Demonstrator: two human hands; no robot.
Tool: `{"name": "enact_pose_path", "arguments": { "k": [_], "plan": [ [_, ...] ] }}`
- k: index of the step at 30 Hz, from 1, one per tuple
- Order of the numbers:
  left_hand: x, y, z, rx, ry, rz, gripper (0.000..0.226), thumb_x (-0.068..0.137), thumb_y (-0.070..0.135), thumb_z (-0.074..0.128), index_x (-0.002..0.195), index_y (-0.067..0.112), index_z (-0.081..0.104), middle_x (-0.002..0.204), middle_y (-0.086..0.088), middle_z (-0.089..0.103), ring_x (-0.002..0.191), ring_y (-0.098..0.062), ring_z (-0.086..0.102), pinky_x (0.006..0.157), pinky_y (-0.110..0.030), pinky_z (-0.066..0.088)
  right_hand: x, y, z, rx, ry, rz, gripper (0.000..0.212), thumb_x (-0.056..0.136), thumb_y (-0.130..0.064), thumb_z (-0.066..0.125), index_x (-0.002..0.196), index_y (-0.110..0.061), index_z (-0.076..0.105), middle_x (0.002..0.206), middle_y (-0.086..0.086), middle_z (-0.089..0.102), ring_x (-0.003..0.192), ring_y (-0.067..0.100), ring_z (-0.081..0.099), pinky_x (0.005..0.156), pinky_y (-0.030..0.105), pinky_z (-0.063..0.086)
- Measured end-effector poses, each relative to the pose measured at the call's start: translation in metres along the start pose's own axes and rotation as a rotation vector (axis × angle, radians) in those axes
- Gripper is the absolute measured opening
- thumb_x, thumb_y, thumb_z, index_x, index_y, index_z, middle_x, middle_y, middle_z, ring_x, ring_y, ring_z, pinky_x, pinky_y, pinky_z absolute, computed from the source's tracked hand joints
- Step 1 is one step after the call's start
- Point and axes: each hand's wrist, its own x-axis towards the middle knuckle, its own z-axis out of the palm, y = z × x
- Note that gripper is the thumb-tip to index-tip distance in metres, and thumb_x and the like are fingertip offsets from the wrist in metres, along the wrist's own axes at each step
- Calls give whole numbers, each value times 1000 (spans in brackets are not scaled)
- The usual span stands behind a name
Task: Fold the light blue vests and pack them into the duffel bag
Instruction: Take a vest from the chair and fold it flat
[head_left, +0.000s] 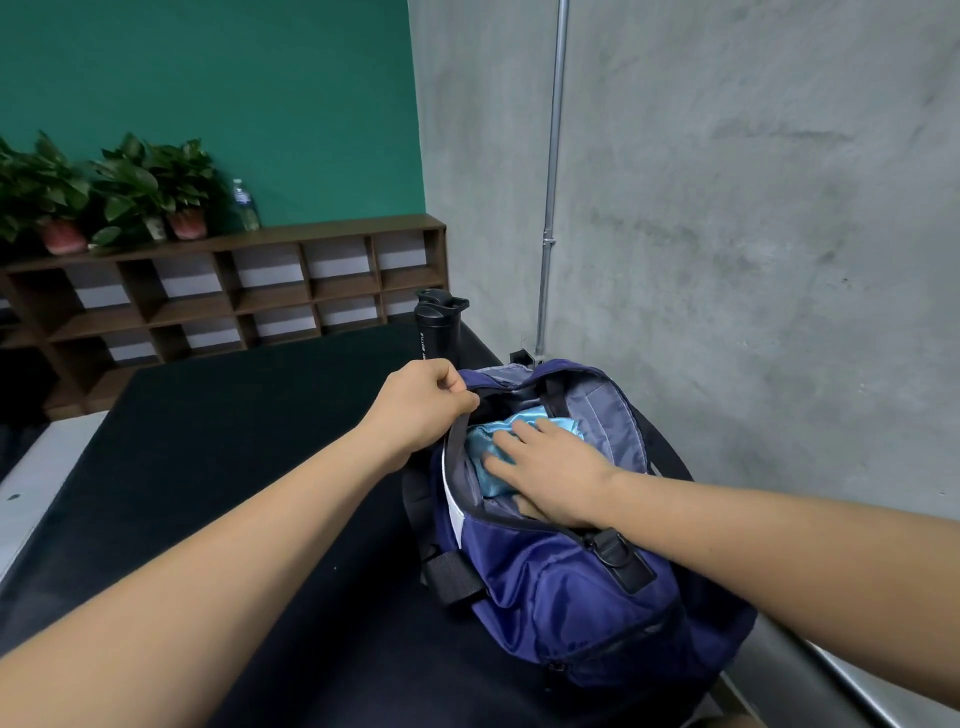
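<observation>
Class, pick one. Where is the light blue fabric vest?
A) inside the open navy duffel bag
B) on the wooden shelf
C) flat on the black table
A: the light blue fabric vest lies inside the open navy blue duffel bag, under the right hand, while the left hand pinches the bag's rim.

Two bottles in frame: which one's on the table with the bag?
The black bottle, upright just behind the duffel bag. The clear water bottle stands on the wooden shelf beside the potted plants.

Even soft light, wide-angle edge bending, sharp
</observation>
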Motion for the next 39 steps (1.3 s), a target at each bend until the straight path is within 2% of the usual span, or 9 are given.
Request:
{"name": "enact_pose_path", "arguments": {
  "k": [4, 8, 14, 17, 19, 22, 25, 30, 39],
  "plan": [
    [-3, 2, 4, 27, -38, 14, 19, 87, 26, 80, 77, 19, 67, 69, 8, 63, 63, -11, 54, 57, -25, 42, 13, -6, 0, -58, -233, 157, 60, 106, -17, 48, 162, -8, 27, 150, 18, 43, 134, 41, 47, 107, 53, 42],
    [-8, -2, 6, 69, -83, 16, 21, 88, 27, 80, 75, 21, 65, 68, 10, 62, 62, -9, 53, 57, -25, 41, 38, -8, 1, -38, -381, 246, 45, 109, -12, 41, 153, -8, 42, 147, 17, 49, 132, 40, 48, 101, 52, 45],
    [-5, -8, 7, 63, -101, 8, 21, 87, 29, 81, 77, 20, 65, 71, 8, 63, 66, -11, 54, 60, -27, 42, 61, -7, 1, 4, -262, 152, 22, 98, -3, 55, 110, -9, 72, 113, 12, 70, 106, 34, 65, 68, 39, 42],
    [-4, -11, 8, 67, -99, 7, 21, 87, 29, 81, 77, 19, 66, 72, 7, 64, 66, -12, 54, 61, -28, 42, 63, -4, 5, 14, -141, 74, 20, 61, -7, 89, 70, -13, 73, 72, 7, 69, 65, 28, 67, 51, 32, 42],
    [-4, -15, 7, 59, -99, 2, 21, 87, 29, 81, 76, 20, 65, 71, 8, 64, 65, -12, 54, 61, -28, 42, 61, -2, 22, 98, -125, 105, 20, 71, -8, 87, 89, -9, 78, 89, 13, 72, 78, 32, 69, 60, 37, 53],
    [-1, -19, 4, 26, -100, -8, 23, 86, 28, 82, 73, 22, 64, 64, 12, 60, 62, -11, 52, 61, -29, 41, 56, 5, 49, 256, -263, 217, 41, 104, -9, 50, 145, -10, 55, 142, 15, 58, 126, 37, 57, 104, 49, 49],
    [0, -18, 1, 6, -96, -8, 25, 86, 27, 82, 71, 22, 63, 59, 15, 57, 59, -9, 49, 60, -29, 38, 55, 17, 55, 319, -385, 267, 55, 106, -11, 46, 160, -19, 38, 158, 11, 45, 140, 39, 46, 112, 53, 41],
    [0, -16, 1, 3, -94, 5, 22, 87, 27, 82, 73, 22, 65, 65, 11, 60, 62, -10, 51, 61, -29, 40, 59, 25, 52, 333, -449, 307, 69, 104, -4, 44, 166, -27, 28, 162, 11, 43, 142, 42, 47, 113, 54, 40],
    [-12, -30, -5, 40, -110, -40, 16, 87, 30, 81, 82, 21, 70, 73, 9, 66, 67, -11, 58, 65, -27, 46, 42, 17, -3, 508, -366, 373, 52, 94, -10, 51, 146, -17, 49, 138, 10, 55, 129, 37, 56, 104, 50, 51]
  ]
}}
